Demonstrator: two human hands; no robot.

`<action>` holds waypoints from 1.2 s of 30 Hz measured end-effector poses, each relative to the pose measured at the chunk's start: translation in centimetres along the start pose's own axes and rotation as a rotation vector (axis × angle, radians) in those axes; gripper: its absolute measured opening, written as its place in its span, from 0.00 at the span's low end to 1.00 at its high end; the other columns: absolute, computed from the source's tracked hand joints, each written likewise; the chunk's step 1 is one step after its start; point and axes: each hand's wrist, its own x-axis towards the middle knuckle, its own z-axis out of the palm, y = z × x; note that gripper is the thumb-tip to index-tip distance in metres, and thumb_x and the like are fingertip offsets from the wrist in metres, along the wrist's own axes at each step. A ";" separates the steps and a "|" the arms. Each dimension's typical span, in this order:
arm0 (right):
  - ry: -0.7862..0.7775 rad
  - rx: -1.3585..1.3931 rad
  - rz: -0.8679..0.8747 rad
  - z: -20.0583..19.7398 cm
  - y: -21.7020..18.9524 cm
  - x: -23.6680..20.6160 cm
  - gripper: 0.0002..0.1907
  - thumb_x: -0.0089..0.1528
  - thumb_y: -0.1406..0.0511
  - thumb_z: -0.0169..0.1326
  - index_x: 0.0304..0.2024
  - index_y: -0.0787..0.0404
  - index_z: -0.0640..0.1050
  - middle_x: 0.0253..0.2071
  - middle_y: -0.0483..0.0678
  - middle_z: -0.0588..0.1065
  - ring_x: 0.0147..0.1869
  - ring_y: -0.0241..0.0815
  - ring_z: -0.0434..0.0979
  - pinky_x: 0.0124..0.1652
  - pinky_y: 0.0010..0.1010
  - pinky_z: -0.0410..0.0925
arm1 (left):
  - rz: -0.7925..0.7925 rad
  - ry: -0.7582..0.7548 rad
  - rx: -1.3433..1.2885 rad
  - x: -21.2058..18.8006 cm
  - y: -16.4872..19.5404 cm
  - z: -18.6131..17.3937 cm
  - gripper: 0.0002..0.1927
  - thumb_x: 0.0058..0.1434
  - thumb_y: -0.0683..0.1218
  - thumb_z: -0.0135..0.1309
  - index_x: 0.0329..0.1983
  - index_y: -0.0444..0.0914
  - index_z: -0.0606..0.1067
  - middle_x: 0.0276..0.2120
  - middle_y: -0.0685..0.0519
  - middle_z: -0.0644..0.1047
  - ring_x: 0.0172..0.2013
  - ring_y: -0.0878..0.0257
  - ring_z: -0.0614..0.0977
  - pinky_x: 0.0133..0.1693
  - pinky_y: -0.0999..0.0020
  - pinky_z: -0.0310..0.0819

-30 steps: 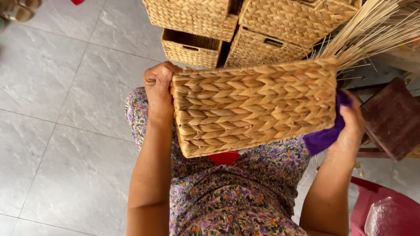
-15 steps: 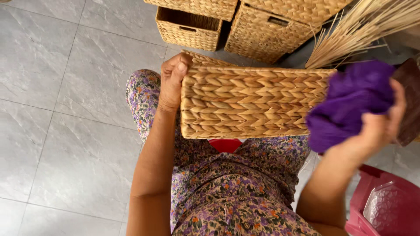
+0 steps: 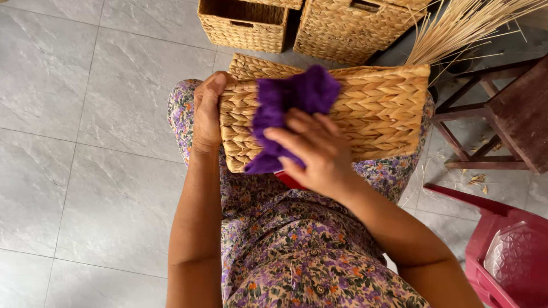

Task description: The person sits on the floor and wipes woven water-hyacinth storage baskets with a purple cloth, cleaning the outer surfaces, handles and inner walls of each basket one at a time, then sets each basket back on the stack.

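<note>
The grey tiled floor (image 3: 85, 114) carries two woven storage baskets (image 3: 245, 23) at the top of the view, with a bundle of dry straw stalks (image 3: 468, 28) beside them. A dark wooden stool (image 3: 508, 114) stands at the right, and a red plastic chair (image 3: 502, 251) occupies the lower right corner. The woven basket (image 3: 377, 108) rests on the person's lap, over the floral dress (image 3: 297, 245), with one side wall facing up. The left hand (image 3: 208, 114) grips the basket's left end, fingers curled over the edge. The right hand (image 3: 314, 148) is closed around a purple cloth (image 3: 291, 97), pressing it against the basket's wall near the middle.
</note>
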 end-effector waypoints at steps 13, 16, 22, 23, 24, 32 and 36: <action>0.183 -0.130 0.277 -5.4 4.3 -4.3 0.23 0.62 0.70 0.63 0.59 0.60 0.76 0.60 0.57 0.76 0.68 0.59 0.74 0.70 0.50 0.63 | 0.011 0.036 0.004 0.1 -0.4 -0.2 0.19 0.69 0.55 0.48 0.27 0.39 0.65 0.25 0.60 0.64 0.29 0.69 0.63 0.34 0.70 0.60; 0.104 0.000 0.177 -2.4 1.4 -2.0 0.22 0.61 0.69 0.61 0.58 0.58 0.76 0.52 0.52 0.79 0.65 0.55 0.76 0.68 0.50 0.64 | -0.006 0.045 0.014 0.3 -0.5 -0.4 0.19 0.69 0.54 0.46 0.27 0.39 0.65 0.25 0.60 0.64 0.29 0.69 0.63 0.34 0.70 0.60; -0.018 0.096 -0.043 3.0 -4.9 2.8 0.27 0.57 0.63 0.65 0.59 0.52 0.75 0.59 0.54 0.76 0.67 0.57 0.74 0.66 0.53 0.60 | 0.269 -0.020 0.300 0.0 0.0 -0.2 0.18 0.70 0.53 0.46 0.33 0.34 0.69 0.29 0.59 0.71 0.31 0.70 0.71 0.35 0.71 0.67; -0.035 0.088 -0.067 3.2 -4.9 3.0 0.28 0.56 0.63 0.65 0.59 0.51 0.76 0.59 0.55 0.76 0.67 0.58 0.74 0.65 0.53 0.60 | 0.435 -0.061 0.426 -0.1 0.1 -0.2 0.19 0.72 0.53 0.47 0.36 0.32 0.70 0.31 0.59 0.73 0.33 0.70 0.74 0.36 0.71 0.69; -0.038 0.105 -0.067 3.2 -4.7 3.0 0.29 0.56 0.63 0.66 0.60 0.52 0.76 0.59 0.55 0.76 0.67 0.57 0.74 0.66 0.52 0.61 | 0.382 -0.060 0.406 -0.2 0.1 -0.2 0.18 0.71 0.53 0.47 0.35 0.33 0.70 0.30 0.59 0.72 0.32 0.70 0.73 0.36 0.71 0.69; 0.017 -0.060 0.028 -2.5 1.6 -2.6 0.26 0.58 0.68 0.65 0.59 0.52 0.76 0.55 0.50 0.79 0.61 0.50 0.79 0.63 0.43 0.68 | -0.046 0.076 -0.024 -0.7 0.0 0.1 0.18 0.67 0.56 0.49 0.30 0.38 0.71 0.27 0.60 0.70 0.30 0.69 0.68 0.35 0.71 0.65; 0.070 -0.224 0.248 -8.6 5.0 -5.9 0.23 0.59 0.71 0.62 0.58 0.57 0.78 0.58 0.54 0.77 0.62 0.54 0.78 0.65 0.46 0.67 | -0.069 0.078 -0.114 -0.9 -0.2 0.4 0.18 0.67 0.56 0.51 0.28 0.38 0.69 0.26 0.59 0.69 0.29 0.69 0.66 0.33 0.70 0.63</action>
